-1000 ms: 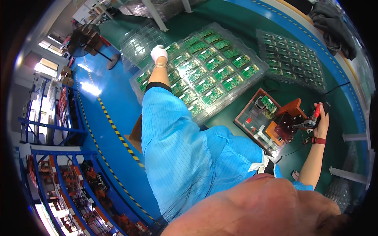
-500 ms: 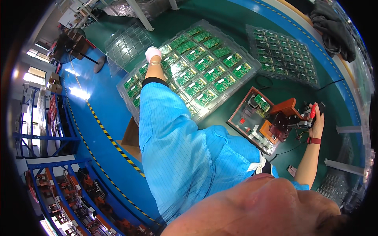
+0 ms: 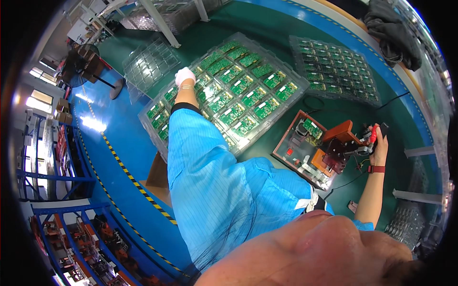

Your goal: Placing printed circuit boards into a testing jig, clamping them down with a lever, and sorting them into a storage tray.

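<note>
My left hand (image 3: 185, 76), in a white glove, is at the far left edge of a clear plastic tray (image 3: 292, 101) with green circuit boards in its compartments. Its fingers are hidden, so I cannot tell whether it holds a board. On the right, my bare right hand (image 3: 380, 148) is closed around the red handle (image 3: 373, 134) of a lever clamp on a test fixture (image 3: 289, 132). Inside the fixture's brown frame lies one green circuit board (image 3: 313, 128), near a raised orange-brown block (image 3: 339, 129).
A second tray of boards (image 3: 335, 66) lies at the far right. Beyond my left hand is a clear tray (image 3: 151, 64) without visible boards. A cardboard box (image 3: 158, 178) stands below the main tray's left side. A floor fan (image 3: 78, 64) and blue racks (image 3: 57, 172) are at left.
The whole view has shifted slightly. My left hand stays at the tray's edge with little movement, and my right hand keeps its hold on the red handle.
</note>
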`<state>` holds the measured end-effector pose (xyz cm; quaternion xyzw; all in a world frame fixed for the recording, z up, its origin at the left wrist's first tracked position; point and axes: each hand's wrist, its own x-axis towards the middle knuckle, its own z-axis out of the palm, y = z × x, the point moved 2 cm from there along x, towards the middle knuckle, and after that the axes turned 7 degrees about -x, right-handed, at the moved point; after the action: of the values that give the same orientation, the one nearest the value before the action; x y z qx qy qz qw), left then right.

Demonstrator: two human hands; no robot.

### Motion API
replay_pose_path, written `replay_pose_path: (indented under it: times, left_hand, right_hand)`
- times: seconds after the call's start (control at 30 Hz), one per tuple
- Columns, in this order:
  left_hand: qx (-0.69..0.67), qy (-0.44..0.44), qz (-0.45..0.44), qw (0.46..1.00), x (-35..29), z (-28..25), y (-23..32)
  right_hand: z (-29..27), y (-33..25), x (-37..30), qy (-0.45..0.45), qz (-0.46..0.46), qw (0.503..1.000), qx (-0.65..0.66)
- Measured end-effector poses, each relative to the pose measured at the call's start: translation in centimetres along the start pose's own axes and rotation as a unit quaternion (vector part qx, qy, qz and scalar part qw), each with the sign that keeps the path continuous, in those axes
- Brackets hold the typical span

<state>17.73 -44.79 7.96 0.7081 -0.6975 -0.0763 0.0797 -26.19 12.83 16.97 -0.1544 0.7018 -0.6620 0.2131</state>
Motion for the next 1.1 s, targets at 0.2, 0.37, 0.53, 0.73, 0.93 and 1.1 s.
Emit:
replay_pose_path:
  times: [0.2,0.37,0.53,0.73,0.93,1.1]
  left_hand:
    - [-0.061,0.009,0.127,0.99,1.0,-0.7,1.6]
    - [-0.051,-0.038,0.289,0.955,0.6,1.4,4.1]
    - [0.113,-0.052,0.223,0.967,-1.5,1.6,9.5]
    - [0.089,-0.055,0.218,0.97,-1.3,0.6,9.2]
    - [-0.303,-0.256,0.277,0.875,-8.7,-3.6,11.5]
    - [-0.29,-0.386,0.545,0.685,-23.9,-5.7,15.3]
  right_hand:
    - [0.4,0.0,-0.1,-0.009,-0.009,1.0,0.004]
    - [1.5,-0.1,0.1,-0.027,-0.011,0.999,-0.013]
    - [1.0,-0.9,-0.5,-0.003,-0.024,1.0,-0.019]
    - [0.3,0.2,0.1,-0.035,-0.034,0.999,0.016]
    - [0.2,-0.2,-0.9,-0.029,-0.047,0.998,0.035]
    - [0.1,-0.1,-0.7,-0.013,-0.048,0.999,0.02]
